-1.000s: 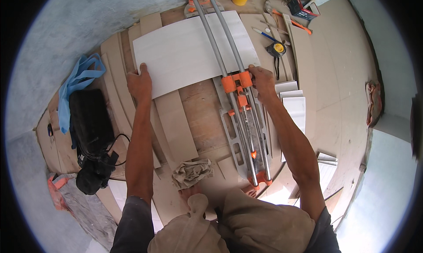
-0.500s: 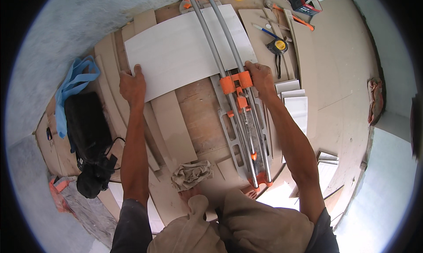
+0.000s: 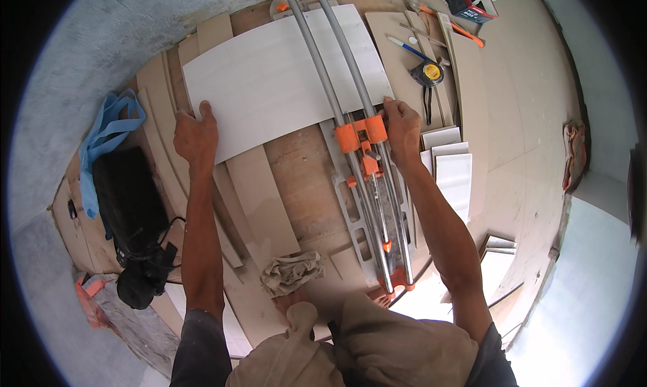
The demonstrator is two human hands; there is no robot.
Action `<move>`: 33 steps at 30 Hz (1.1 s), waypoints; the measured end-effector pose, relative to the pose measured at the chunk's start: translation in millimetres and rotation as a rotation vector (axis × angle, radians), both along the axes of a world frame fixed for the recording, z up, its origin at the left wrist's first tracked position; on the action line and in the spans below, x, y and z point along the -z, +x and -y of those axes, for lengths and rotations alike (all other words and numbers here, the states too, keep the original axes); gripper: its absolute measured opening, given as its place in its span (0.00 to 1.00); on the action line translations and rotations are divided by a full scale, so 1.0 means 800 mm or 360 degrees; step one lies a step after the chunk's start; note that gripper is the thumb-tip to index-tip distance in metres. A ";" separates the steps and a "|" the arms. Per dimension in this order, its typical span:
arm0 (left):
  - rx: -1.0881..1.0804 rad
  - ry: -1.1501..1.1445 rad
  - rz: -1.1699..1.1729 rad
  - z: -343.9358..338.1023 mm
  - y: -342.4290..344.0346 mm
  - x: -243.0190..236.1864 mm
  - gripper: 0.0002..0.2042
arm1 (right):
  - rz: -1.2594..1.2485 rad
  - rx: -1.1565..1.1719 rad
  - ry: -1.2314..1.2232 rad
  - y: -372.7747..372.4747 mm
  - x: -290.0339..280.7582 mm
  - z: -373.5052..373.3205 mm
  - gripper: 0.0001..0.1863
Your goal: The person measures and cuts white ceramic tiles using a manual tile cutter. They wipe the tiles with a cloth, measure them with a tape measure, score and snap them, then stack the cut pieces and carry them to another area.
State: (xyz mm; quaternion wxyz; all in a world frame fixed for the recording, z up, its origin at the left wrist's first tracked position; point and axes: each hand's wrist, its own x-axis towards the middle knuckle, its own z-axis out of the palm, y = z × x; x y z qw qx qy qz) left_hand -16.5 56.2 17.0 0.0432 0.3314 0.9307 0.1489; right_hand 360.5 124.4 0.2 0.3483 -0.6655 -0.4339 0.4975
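Observation:
A large white tile lies flat under the two steel rails of a manual tile cutter, which has an orange carriage and orange end pieces. My left hand grips the tile's near left corner, thumb on top and fingers beneath or along the edge. At the near right corner my right hand is closed on the tile, just right of the carriage. The cutter's handle lies back between the rails, toward me.
Tan tile strips lie around the cutter. To the right are a tape measure, a blue marker, a hammer and stacked white offcuts. On the left sit a black bag and blue strap. A crumpled cloth lies near me.
The view has shifted slightly. Both hands keep their hold on the tile's near corners, and the tile stays under the rails with little visible movement.

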 end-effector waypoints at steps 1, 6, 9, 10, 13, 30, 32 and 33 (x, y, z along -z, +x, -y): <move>0.0021 0.0006 -0.0009 -0.001 0.001 0.003 0.27 | -0.0106 0.0035 -0.0023 0.004 0.008 -0.002 0.19; 0.0157 0.0091 -0.0129 0.006 -0.006 0.022 0.29 | -0.0036 0.0149 0.0012 -0.012 0.002 0.000 0.18; 0.0132 0.0142 -0.0107 0.007 -0.008 0.030 0.29 | -0.0151 0.0142 -0.0042 -0.010 -0.001 -0.001 0.17; 0.0123 0.0165 -0.0079 0.007 -0.007 0.032 0.28 | -0.0213 0.0134 -0.0072 -0.008 -0.001 -0.001 0.17; 0.0099 0.0215 -0.0009 0.003 0.000 0.029 0.27 | -0.0257 0.0123 -0.0073 0.000 -0.001 0.000 0.16; 0.0078 0.0274 -0.0043 0.007 -0.002 0.030 0.26 | -0.0298 0.0130 -0.0141 -0.007 -0.015 0.000 0.15; 0.0067 0.0270 -0.0039 0.006 -0.002 0.030 0.26 | -0.0286 0.0114 -0.0129 -0.006 -0.015 0.001 0.16; 0.0061 0.0267 -0.0037 0.006 -0.002 0.030 0.26 | -0.0277 0.0097 -0.0113 -0.005 -0.015 0.000 0.16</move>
